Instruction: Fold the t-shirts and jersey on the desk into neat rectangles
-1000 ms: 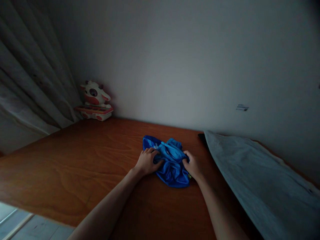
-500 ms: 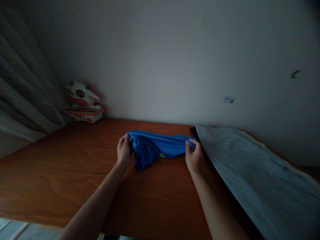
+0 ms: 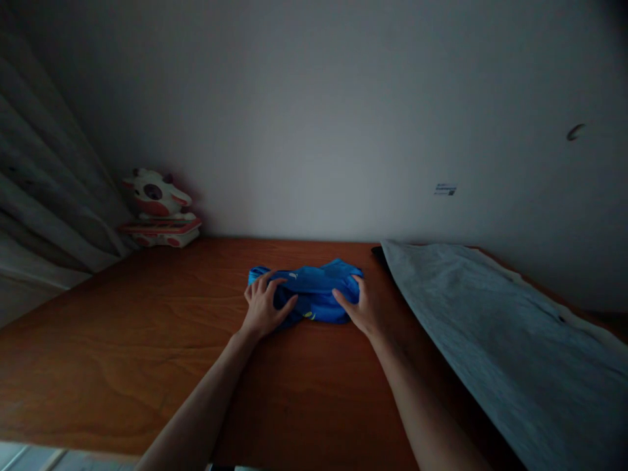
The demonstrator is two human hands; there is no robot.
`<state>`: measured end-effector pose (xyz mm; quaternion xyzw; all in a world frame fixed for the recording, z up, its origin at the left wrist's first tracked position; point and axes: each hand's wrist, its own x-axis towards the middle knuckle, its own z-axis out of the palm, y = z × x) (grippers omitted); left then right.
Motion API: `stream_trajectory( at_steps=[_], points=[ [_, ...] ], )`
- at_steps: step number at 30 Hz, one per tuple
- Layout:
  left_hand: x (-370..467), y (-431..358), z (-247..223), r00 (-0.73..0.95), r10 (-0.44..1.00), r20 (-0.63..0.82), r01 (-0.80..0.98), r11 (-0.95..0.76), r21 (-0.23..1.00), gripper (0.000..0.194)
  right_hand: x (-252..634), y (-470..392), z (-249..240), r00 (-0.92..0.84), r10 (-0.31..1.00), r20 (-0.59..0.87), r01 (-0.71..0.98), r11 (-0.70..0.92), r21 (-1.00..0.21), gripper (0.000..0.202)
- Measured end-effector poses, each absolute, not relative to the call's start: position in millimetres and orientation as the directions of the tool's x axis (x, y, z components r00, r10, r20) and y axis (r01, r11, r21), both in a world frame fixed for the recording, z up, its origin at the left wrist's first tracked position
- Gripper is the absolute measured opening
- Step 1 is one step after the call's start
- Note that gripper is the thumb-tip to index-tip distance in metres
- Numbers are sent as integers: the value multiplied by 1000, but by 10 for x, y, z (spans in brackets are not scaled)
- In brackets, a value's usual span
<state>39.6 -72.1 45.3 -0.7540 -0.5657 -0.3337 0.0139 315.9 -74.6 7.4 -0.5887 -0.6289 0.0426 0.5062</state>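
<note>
A crumpled blue garment (image 3: 318, 297) with small yellow and white marks lies bunched on the brown wooden table (image 3: 304, 392). Its exact kind cannot be made out. My left hand (image 3: 262, 304) rests on its left end, fingers spread and thumb apart. At the right end, my right hand (image 3: 360, 304) touches the fabric with its thumb held away from the other fingers. Both hands are open, and some fingertips are hidden in the folds.
A grey cloth (image 3: 481, 314) covers the table's right side, with a dark edge beneath it. The cow-shaped toy (image 3: 159, 206) stands at the back left beside a pale curtain (image 3: 44, 176). Behind is a plain wall (image 3: 314, 118) with a small label (image 3: 445, 190) and a hook (image 3: 575, 132).
The blue garment was stretched between my two pinching hands; now it lies bunched on the table. My fingers have spread, and my hands have come closer together.
</note>
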Motion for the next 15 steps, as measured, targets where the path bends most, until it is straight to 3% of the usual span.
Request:
stream_trajectory(
  at_steps=[3, 7, 9, 11, 13, 15],
  points=[
    [456, -786, 451, 359, 847, 391, 831, -481, 279, 64, 3093, -824, 98, -70, 836, 544, 800, 372, -470, 79],
    [468, -774, 457, 361, 885, 295, 870, -434, 236, 64, 3070, -831, 166, -161, 844, 511, 801, 414, -432, 31],
    [457, -751, 465, 296, 910, 292, 904, -365, 223, 52, 3072, -814, 206, -119, 856, 502, 762, 403, -507, 18],
    [442, -730, 478, 256, 915, 313, 905, -341, 256, 37, 3062, -810, 245, -12, 882, 471, 693, 347, -632, 19],
    [424, -712, 498, 235, 913, 333, 841, -363, 402, 29, 3034, -826, 287, 112, 919, 378, 546, 261, -796, 23],
    [404, -685, 522, 174, 934, 312, 661, -345, 666, 32, 3004, -854, 335, 158, 953, 259, 320, 198, -926, 30]
  ],
)
